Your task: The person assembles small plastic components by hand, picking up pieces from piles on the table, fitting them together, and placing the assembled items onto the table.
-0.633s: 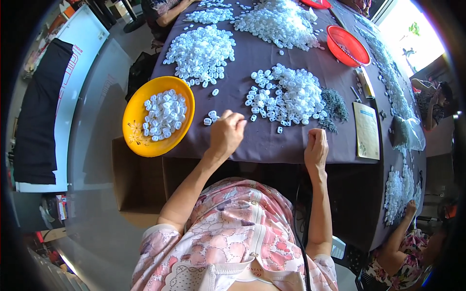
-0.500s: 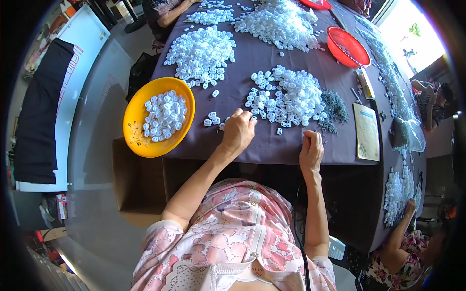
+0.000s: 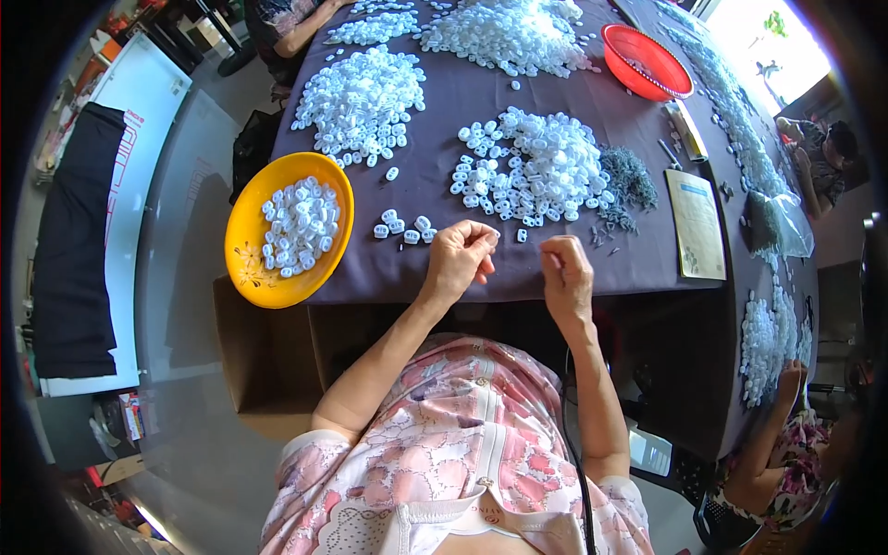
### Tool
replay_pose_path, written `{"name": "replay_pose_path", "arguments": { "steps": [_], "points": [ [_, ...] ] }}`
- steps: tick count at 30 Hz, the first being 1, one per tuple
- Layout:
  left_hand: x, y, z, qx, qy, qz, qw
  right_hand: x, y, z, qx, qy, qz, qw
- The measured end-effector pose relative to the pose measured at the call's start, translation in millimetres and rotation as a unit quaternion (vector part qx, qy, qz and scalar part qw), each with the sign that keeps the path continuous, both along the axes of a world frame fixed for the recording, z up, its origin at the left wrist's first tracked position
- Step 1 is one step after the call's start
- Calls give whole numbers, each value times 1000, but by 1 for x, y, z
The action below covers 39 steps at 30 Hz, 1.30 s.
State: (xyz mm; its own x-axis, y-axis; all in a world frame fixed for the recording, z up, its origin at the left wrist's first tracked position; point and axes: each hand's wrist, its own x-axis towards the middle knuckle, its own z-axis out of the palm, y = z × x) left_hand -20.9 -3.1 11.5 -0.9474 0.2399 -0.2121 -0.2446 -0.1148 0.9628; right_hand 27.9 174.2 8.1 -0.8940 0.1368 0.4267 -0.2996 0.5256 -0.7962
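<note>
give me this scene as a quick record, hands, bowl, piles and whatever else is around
left hand: thumb and forefinger pinched, what looks like a small pale bit at the tips
right hand: fingers curled; anything held is too small to tell
left of left hand: loose group of white pieces
beyond hands: large white pile, heap of grey bits on its right
yellow bowl: left side of table, holding white pieces
farther right: red basket, tan packet
</note>
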Motion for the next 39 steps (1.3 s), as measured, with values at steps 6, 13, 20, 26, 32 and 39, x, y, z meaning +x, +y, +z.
{"name": "replay_pose_path", "arguments": {
  "steps": [6,13,20,26,32,39],
  "points": [
    [13,6,1,88,-67,-57,992,-2,-27,-14,-146,-74,52,985],
    [16,3,-4,111,-78,-75,988,1,-28,-7,-188,-69,63,978],
    [17,5,-5,91,-72,-60,992,4,-31,-10,-237,-83,60,966],
    [18,7,-6,79,-58,-53,994,3,-32,-13,-230,-70,64,969],
    [18,8,-5,75,-54,-52,994,3,-32,-15,-187,-46,56,980],
    [21,9,-7,67,-26,-38,997,4,-37,-15,-225,-76,46,970]
  ]
}}
